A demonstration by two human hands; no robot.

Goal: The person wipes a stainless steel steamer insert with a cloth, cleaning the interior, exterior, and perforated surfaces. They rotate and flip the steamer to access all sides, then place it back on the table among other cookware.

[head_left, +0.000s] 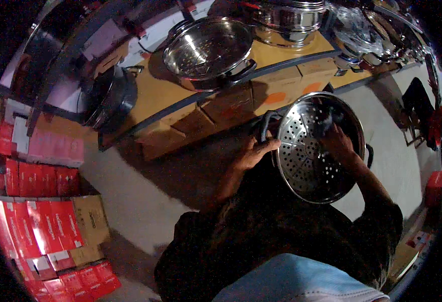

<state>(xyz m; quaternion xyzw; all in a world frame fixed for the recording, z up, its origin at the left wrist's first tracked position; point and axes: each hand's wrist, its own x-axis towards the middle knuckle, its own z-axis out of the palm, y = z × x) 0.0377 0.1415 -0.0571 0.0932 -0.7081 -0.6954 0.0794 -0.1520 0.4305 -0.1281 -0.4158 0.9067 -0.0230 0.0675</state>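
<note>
A round steel steamer pan [301, 173] with a perforated bottom and black side handles is tilted in front of my body, its inside facing up. My left hand [253, 153] grips its left rim beside the handle, thumb on the edge. Inside the pan is my right hand [341, 143], its fingers closed low against the perforated bottom. A dark, bluish patch lies at those fingertips; shadow hides whether it is a cloth or a reflection.
Ahead, a yellow-topped bench [150, 103] carries another perforated steel pan [208, 48], stacked steel pots [289, 20] and a dark pan [111, 98]. Cartons [226, 108] stand beneath its edge. Red boxes [42, 226] are piled at the left. Wrapped metalware [357, 32] sits at the far right.
</note>
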